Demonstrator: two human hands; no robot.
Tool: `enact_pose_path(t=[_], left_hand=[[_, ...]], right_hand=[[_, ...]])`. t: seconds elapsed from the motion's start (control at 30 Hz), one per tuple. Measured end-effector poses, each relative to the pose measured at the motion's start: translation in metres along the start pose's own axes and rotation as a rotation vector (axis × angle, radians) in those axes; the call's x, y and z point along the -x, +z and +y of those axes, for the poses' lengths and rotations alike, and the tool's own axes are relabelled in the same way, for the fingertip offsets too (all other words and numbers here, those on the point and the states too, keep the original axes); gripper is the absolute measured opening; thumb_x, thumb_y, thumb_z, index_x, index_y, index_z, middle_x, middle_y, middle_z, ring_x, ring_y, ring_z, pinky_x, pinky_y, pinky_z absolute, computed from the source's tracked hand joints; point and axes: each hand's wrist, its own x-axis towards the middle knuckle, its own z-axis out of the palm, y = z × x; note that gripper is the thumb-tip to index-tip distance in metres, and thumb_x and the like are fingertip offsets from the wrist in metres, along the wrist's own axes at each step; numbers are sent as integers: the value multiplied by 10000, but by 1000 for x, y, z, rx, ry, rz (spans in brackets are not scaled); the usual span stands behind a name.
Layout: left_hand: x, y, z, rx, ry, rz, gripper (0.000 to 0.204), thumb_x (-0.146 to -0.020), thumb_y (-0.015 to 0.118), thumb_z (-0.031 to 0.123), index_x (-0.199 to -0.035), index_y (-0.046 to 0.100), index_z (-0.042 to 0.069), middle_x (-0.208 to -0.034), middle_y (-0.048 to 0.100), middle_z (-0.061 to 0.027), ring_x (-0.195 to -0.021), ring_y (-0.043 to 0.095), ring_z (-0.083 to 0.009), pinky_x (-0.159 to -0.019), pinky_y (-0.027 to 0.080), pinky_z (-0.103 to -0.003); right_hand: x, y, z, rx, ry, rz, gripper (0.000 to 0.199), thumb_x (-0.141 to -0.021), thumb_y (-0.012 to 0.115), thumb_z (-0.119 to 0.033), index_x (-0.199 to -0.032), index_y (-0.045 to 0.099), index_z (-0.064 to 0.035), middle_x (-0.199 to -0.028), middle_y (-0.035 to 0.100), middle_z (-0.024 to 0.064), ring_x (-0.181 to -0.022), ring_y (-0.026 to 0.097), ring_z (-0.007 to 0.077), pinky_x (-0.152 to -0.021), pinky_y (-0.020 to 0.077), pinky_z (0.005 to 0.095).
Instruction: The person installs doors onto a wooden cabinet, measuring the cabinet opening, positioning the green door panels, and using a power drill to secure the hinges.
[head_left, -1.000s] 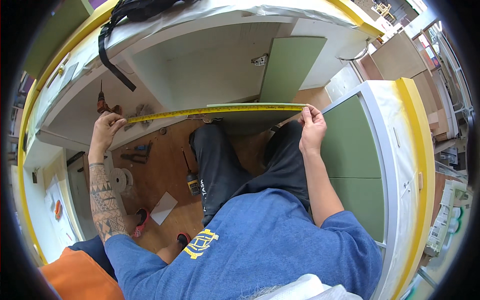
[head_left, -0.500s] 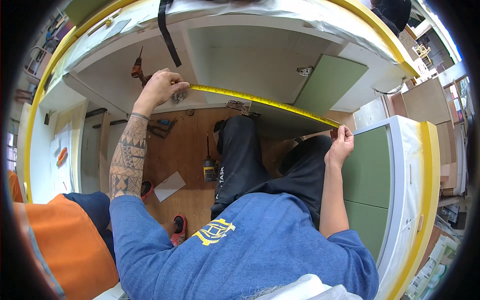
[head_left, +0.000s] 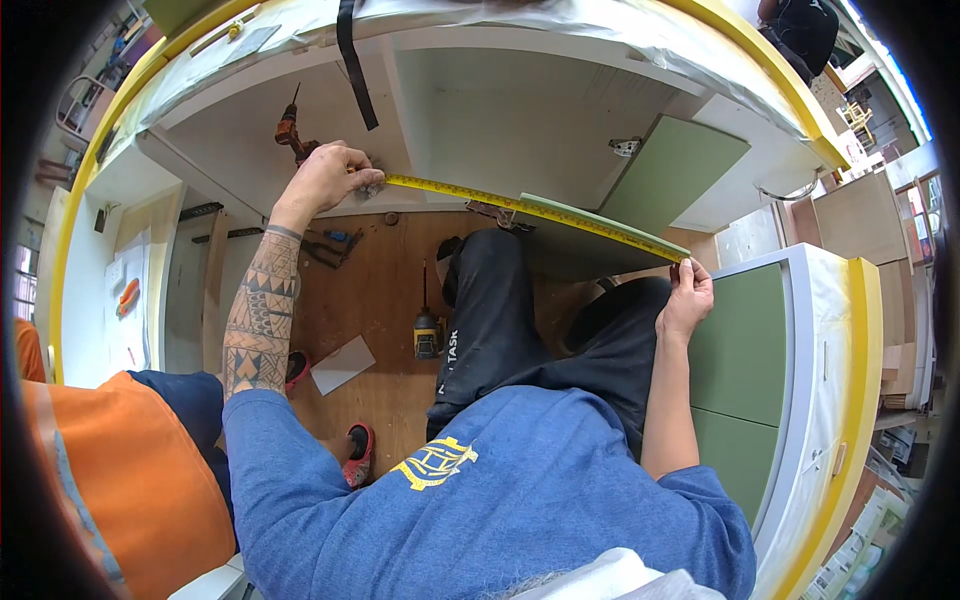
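Note:
A yellow tape measure [head_left: 455,189] is stretched out between my two hands. My left hand [head_left: 325,182] is closed around its left end, where the casing is mostly hidden by the fingers. At the other end my right hand [head_left: 687,302] pinches the blade's tip by the panel's right corner. The blade runs along the upper edge of a green-edged panel [head_left: 585,248], which stands tilted over my knees. A metal hinge [head_left: 495,212] sits at that panel's left end.
An orange drill [head_left: 292,135] rests inside the white cabinet. A yellow drill [head_left: 427,335] and pliers [head_left: 325,252] are on the wooden floor. A green board [head_left: 668,172] leans at the back right. Someone in an orange top [head_left: 130,470] is close on my left.
The panel's light green upper edge now shows along the tape, where before the tape hid it. My right hand has shifted slightly down, and the view has moved a little.

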Motion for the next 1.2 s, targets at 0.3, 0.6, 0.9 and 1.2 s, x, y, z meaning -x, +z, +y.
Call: enact_pose_path(t=[0.3,0.6,0.9,1.2], left_hand=[[2,-2,1,30,-19,-7,357,-929,803,406,-985,813,54,-936,681,-148,-963,646,-316,-871,526,-445],[3,-3,0,23,-43,-27,362,-933,798,415,-993,811,58,-956,672,-147,-962,645,-315,-873,528,-442],[3,1,-2,17,-28,8,361,-926,809,402,-972,815,45,-951,697,-165,-915,683,-318,-826,544,-442],[-3,4,-2,48,-11,9,330,-928,806,360,-962,817,33,-903,721,-164,-851,702,-308,-796,557,-431]], right_hand=[[1,0,1,-24,4,3,108,-1032,701,-52,-1098,658,22,-1045,702,75,-919,702,129,-868,613,256],[1,1,4,-10,-12,-7,101,-1037,692,-52,-1093,660,26,-1038,703,79,-907,699,130,-868,617,262],[4,6,1,75,-66,8,112,-1045,683,-61,-1098,655,34,-1045,698,80,-910,695,128,-869,620,262],[3,5,2,79,-67,13,103,-1051,673,-65,-1101,636,16,-1044,681,72,-908,686,127,-861,618,264]])
